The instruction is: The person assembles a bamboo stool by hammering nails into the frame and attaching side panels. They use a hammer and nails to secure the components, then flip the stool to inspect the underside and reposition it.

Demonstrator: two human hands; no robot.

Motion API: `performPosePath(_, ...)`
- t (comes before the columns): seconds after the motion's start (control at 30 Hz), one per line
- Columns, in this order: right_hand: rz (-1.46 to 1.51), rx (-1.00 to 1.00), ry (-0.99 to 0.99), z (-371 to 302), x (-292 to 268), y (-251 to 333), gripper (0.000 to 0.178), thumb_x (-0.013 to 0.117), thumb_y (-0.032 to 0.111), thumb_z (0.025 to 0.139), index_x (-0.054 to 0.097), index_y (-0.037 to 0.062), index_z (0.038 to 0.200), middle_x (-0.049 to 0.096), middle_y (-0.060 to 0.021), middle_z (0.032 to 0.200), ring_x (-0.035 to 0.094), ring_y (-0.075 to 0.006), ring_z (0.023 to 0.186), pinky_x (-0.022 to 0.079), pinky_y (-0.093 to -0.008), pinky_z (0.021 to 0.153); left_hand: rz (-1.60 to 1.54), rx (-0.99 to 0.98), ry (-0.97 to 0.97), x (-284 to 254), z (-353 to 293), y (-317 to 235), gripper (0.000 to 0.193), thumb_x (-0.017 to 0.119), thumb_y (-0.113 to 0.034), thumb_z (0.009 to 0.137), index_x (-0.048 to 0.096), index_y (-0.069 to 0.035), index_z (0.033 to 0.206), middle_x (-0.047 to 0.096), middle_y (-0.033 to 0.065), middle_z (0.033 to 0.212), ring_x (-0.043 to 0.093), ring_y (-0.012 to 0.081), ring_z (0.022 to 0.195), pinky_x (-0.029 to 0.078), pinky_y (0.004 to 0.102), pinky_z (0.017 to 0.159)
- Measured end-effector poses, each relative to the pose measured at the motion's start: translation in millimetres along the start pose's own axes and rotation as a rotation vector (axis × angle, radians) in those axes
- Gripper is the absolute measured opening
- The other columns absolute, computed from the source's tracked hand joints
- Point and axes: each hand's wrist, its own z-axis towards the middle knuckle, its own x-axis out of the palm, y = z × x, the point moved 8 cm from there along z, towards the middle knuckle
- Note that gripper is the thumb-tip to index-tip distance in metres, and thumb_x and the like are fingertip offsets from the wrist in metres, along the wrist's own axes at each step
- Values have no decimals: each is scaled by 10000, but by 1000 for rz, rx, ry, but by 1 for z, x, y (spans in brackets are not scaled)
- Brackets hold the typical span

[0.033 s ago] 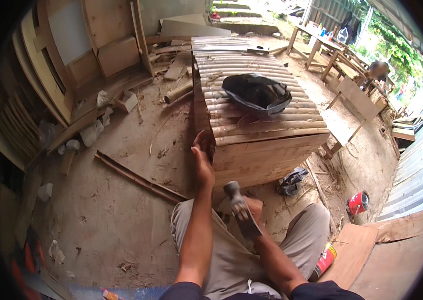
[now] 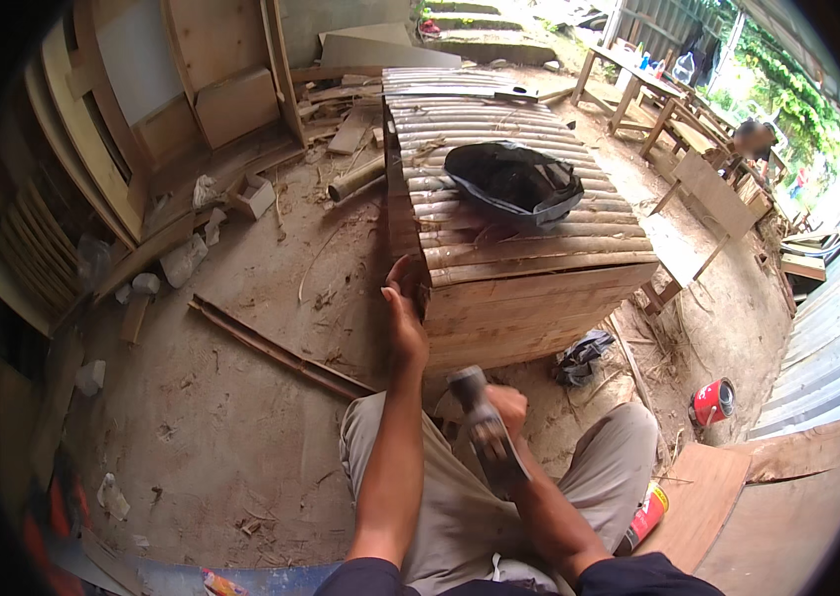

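Note:
A bamboo-slat platform on a wooden frame (image 2: 539, 298) stands on the dirt floor in front of me. My left hand (image 2: 405, 313) reaches forward and presses on its near left corner, fingers against the frame's edge. My right hand (image 2: 511, 405) is held lower, above my knees, and is closed on a hammer (image 2: 480, 417) that looks blurred, its grey head up and to the left. A crumpled black bag (image 2: 514, 184) lies on top of the slats. I sit with my legs in beige trousers folded below the frame.
A long split bamboo strip (image 2: 281, 353) lies on the floor to the left. A red can (image 2: 711, 402), a second can (image 2: 646, 517) and a dark rag (image 2: 579, 358) lie to the right. Wooden boards and panels (image 2: 211, 79) lean at the back left. Another person (image 2: 753, 139) is at the far right.

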Motion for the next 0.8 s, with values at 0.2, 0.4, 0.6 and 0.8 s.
performPosePath(0.2, -62, 366, -89, 12, 9, -69, 387, 656, 366, 872, 629, -18, 830, 595, -256, 678, 662, -394, 613, 495, -416, 564, 9, 5, 18, -3, 7, 0, 775, 371, -658, 1008, 386, -39, 1474, 514, 131, 1429, 484, 252, 1315, 331, 372, 1119)
performPosePath(0.4, -86, 607, 24, -82, -1, -58, 267, 673, 235, 853, 613, -3, 747, 565, -141, 630, 555, -215, 540, 436, -365, 513, -53, -15, -28, -9, 7, 6, 754, 372, -639, 1015, 428, -24, 1447, 532, 125, 1420, 479, 251, 1329, 324, 388, 1135)
performPosePath(0.6, 4, -143, -38, 21, -8, 0, 312, 721, 245, 810, 568, -14, 728, 505, -125, 608, 524, -289, 510, 427, -356, 503, -85, -14, -17, -14, 8, 9, 734, 395, -633, 1012, 453, -31, 1428, 562, 110, 1385, 507, 234, 1295, 365, 373, 1093)
performPosePath(0.8, -324, 324, -42, -36, -6, -73, 301, 654, 298, 883, 624, 0, 854, 622, -166, 711, 599, -327, 623, 478, -383, 601, -77, -17, -91, -17, 17, 6, 692, 386, -606, 1028, 461, -48, 1431, 569, 97, 1381, 517, 228, 1285, 369, 368, 1088)
